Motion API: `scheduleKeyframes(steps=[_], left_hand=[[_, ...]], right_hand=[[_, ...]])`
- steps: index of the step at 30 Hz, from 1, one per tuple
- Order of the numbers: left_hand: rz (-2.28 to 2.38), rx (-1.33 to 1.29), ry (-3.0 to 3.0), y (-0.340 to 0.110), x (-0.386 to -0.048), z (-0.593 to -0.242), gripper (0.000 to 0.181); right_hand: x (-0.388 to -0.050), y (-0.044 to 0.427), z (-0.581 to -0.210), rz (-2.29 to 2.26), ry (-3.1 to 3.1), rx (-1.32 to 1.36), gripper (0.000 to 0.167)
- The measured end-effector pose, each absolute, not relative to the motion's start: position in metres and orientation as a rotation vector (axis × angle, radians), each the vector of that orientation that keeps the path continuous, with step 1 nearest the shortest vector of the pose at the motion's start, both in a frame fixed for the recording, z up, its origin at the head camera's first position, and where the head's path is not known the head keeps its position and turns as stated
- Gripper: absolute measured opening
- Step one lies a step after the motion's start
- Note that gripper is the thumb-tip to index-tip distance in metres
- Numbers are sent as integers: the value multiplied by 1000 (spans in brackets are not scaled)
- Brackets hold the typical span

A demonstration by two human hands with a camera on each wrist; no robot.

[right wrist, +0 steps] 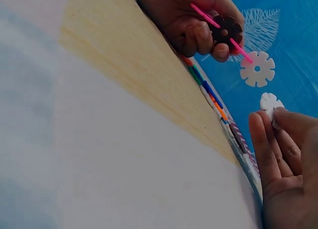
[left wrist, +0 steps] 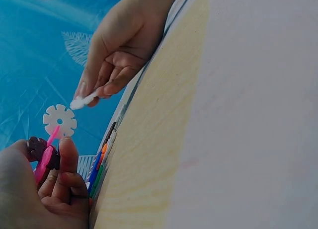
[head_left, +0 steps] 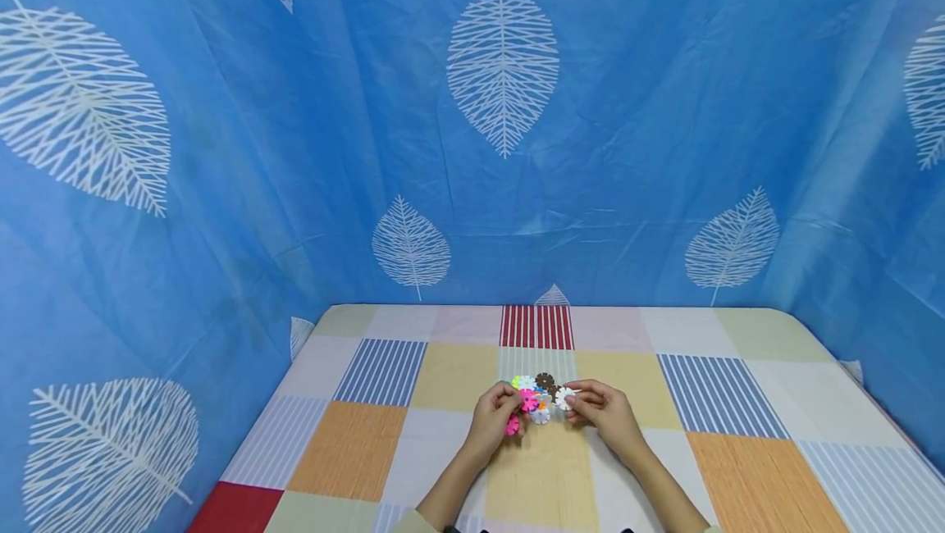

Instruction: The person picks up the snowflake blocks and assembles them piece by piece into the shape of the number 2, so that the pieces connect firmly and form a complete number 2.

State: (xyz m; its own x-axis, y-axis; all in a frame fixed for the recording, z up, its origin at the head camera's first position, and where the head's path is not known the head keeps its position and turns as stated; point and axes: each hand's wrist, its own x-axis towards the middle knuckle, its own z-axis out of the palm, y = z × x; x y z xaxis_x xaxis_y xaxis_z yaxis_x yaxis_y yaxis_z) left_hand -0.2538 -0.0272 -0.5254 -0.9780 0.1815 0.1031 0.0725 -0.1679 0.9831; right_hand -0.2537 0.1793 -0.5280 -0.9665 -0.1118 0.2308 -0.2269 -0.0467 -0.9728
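Note:
The left hand (head_left: pixel 493 422) pinches a small chain of notched discs. In the left wrist view a brown disc (left wrist: pixel 37 147) and pink discs (left wrist: pixel 45 161) lie between thumb and fingers, with a white disc (left wrist: pixel 60 121) joined at the end. The right hand (head_left: pixel 609 418) pinches a white notched disc (head_left: pixel 564 398) by its edge; the right wrist view shows this disc (right wrist: pixel 269 103) just apart from the chain's white disc (right wrist: pixel 257 69). Behind the hands, several loose discs in brown (head_left: pixel 545 380), blue, orange and white lie on the table.
A patchwork-patterned cloth (head_left: pixel 347 451) covers the table. Blue curtains (head_left: pixel 635 148) with white leaf prints hang behind it and on both sides. Loose discs, seen edge-on in the right wrist view (right wrist: pixel 213 97), lie flat beyond the hands.

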Motion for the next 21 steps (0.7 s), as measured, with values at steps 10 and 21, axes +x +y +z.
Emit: scheduleKeyframes(steps=[10,21], left_hand=[[2316,332,2001,-28,-246,-511,13],[2314,375,2002,-28,-253,-523,14]], right_hand=[[-252,176,-528,2354,-2053,380,35],[-250,174,-525,2318,-2102,381,38]])
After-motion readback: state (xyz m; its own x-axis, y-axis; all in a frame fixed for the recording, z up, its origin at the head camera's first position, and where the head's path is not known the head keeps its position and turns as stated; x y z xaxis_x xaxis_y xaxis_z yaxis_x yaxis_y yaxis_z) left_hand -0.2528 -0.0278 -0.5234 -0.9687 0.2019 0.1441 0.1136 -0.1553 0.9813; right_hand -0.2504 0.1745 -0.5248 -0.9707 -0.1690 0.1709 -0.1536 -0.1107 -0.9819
